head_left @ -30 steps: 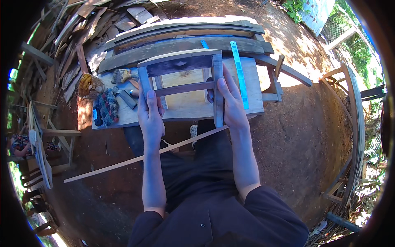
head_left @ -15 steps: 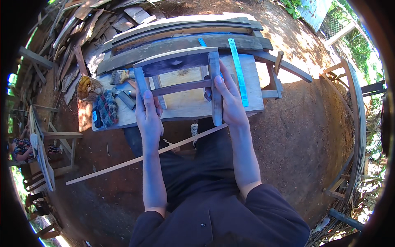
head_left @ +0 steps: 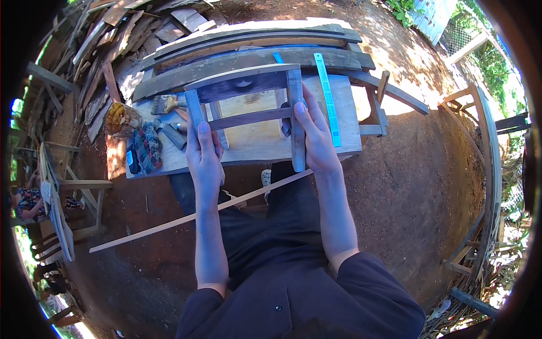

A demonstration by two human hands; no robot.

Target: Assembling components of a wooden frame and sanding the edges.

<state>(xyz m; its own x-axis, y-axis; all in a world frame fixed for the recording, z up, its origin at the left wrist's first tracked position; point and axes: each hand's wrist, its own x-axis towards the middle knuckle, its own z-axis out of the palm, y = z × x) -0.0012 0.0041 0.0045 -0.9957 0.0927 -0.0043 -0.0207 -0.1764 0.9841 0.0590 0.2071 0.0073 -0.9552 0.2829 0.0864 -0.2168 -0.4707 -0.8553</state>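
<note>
A small wooden stool [head_left: 251, 118] is held up over the workbench, its legs and crossbar toward me and the seat edge at the top. My left hand [head_left: 204, 161] grips its left leg, thumb on the near face. Around the right leg closes my right hand [head_left: 318, 138], with the thumb in front and fingers behind, partly hidden. Below the stool, a long thin wooden strip [head_left: 152, 232] slants across my lap, passing under my left forearm. On the bench, a light blue ruler [head_left: 327, 100] lies to the right of the stool.
The plywood-topped workbench [head_left: 345, 93] also carries a paintbrush [head_left: 164, 104], a dark metal tool [head_left: 174, 136] and a patterned cloth [head_left: 148, 150] at left. Planks [head_left: 243, 60] lie along its far side. Scrap wood [head_left: 127, 28] is piled at far left; a wooden frame [head_left: 490, 164] stands right.
The stool has shifted very slightly in my hands, tilting a touch. Both hands keep the same hold on its legs.
</note>
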